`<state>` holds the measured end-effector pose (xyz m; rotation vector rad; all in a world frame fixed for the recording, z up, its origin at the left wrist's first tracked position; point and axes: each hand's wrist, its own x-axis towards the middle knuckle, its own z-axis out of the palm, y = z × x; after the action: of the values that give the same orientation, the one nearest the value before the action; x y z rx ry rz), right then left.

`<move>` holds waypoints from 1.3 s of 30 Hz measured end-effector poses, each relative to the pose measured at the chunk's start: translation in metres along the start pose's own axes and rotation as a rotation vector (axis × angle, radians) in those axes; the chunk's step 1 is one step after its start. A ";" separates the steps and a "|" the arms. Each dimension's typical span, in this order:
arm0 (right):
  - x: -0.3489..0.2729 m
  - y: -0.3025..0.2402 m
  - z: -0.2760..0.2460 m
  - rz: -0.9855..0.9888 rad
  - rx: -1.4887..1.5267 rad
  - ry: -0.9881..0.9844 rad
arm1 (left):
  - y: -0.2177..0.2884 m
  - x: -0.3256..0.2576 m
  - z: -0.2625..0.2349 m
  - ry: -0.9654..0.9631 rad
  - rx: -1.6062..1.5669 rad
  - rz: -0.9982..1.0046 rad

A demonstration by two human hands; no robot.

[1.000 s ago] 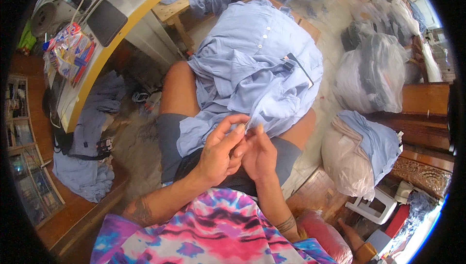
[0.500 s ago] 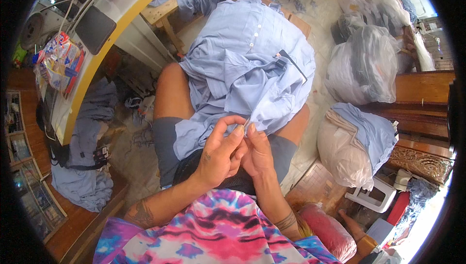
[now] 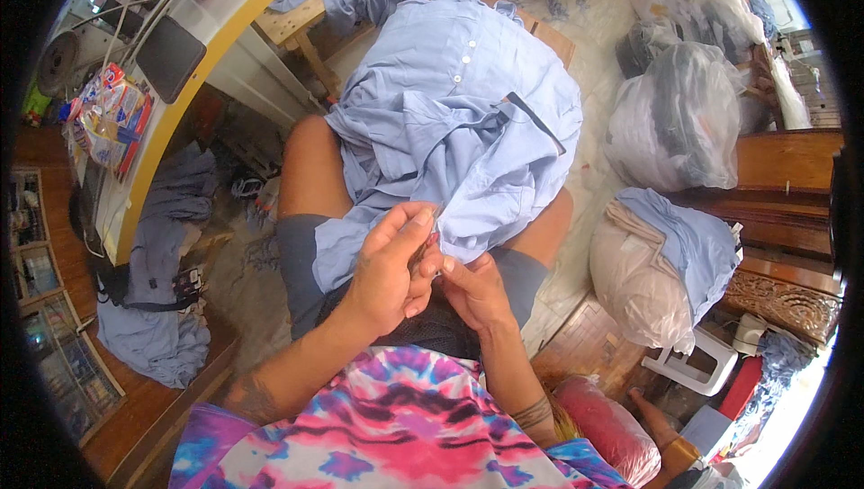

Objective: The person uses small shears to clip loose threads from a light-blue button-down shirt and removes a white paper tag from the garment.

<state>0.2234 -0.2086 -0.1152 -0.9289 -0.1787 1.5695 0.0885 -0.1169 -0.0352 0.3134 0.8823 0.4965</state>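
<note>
A light blue button-up shirt [image 3: 486,192] lies over my lap on a large mound of the same cloth, with white buttons at its far side and a black-edged strip on it. My left hand [image 3: 391,264] is closed in a pinch on a small thin metal tool [image 3: 436,213], its tip pointing up beside the shirt; its exact kind is unclear. Just to the right, my right hand [image 3: 477,291] is closed, thumb and forefinger pinching the shirt's near edge. The fingers of both hands nearly meet, and what lies between them is partly hidden.
At the left stands a white table [image 3: 171,120] with a yellow edge, carrying a dark tablet-like slab [image 3: 171,57] and a colourful packet [image 3: 110,120]. Plastic bags [image 3: 675,116] of cloth and a cloth-draped bundle [image 3: 639,282] stand at the right, near a white stool [image 3: 693,363].
Both hands have shifted slightly left, the right one also lower. The left hand has turned, so more of the metal tool shows. The thumbs now sit at different heights.
</note>
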 end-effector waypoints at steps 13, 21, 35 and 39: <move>-0.025 -0.019 -0.024 0.167 0.024 -0.137 | -0.004 0.013 0.020 -0.051 -0.087 0.001; 0.010 -0.032 0.023 0.040 0.355 0.136 | -0.013 -0.002 0.026 -0.053 0.015 0.050; -0.002 -0.011 0.052 -0.159 0.093 0.370 | -0.011 0.001 0.013 -0.031 0.013 0.056; -0.004 -0.010 0.046 -0.157 0.054 0.342 | -0.009 0.001 0.013 -0.020 0.002 0.025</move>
<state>0.2012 -0.1918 -0.0773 -1.0978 0.0319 1.2455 0.1021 -0.1252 -0.0317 0.3312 0.8600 0.5151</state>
